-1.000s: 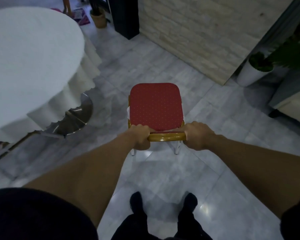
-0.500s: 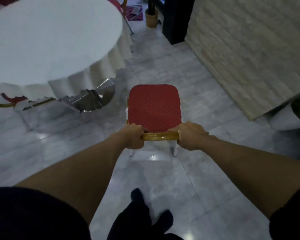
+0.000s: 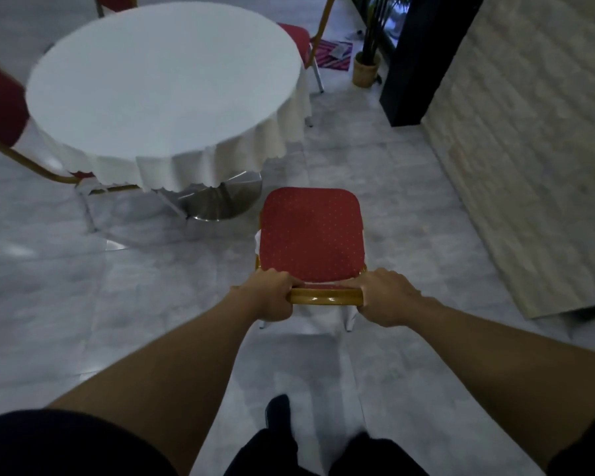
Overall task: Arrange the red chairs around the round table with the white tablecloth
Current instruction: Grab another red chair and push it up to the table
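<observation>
Just ahead-left of the red chair (image 3: 310, 235) stands the white-clothed tabletop (image 3: 165, 84); left hand (image 3: 272, 295) and right hand (image 3: 387, 297) clench its gold backrest rail (image 3: 325, 296).

A round table (image 3: 162, 87) stands ahead and to the left, its tablecloth (image 3: 200, 166) hanging over the pedestal base (image 3: 220, 201) on the floor (image 3: 83, 304). A chair (image 3: 311, 235) sits just right of that base, nearest the person, seat toward the table. The left hand (image 3: 272, 295) and right hand (image 3: 387, 297) grasp opposite ends of its back rail (image 3: 325, 296). Another chair (image 3: 0, 108) stands at the table's left, one (image 3: 298, 39) at its far right. A wall (image 3: 529, 149) runs along the right, a potted plant (image 3: 368, 60) beyond it.
</observation>
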